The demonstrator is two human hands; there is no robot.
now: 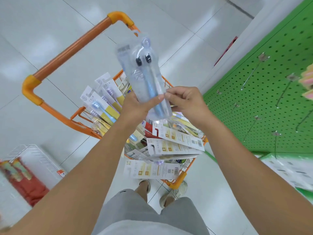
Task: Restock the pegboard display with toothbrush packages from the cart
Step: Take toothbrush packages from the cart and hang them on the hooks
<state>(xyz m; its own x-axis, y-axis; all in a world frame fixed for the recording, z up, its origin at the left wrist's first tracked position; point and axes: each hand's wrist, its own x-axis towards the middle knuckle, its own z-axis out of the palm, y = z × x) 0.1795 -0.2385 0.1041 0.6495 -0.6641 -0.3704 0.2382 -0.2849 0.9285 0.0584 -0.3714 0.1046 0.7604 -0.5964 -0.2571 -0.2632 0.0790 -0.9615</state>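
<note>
A clear toothbrush package with two dark-headed brushes, one with a blue handle, is held upright above the cart. My left hand grips its lower part from the left, thumb across the front. My right hand pinches its lower right edge with fingertips. Below them the orange wire cart holds several more carded toothbrush packages. The green pegboard with bare metal hooks stands to the right.
A white wire basket with red items stands at the lower left on the tiled floor. Pink and yellow packages hang at the right edge. White packages lie on a green shelf below the pegboard. My feet are under the cart.
</note>
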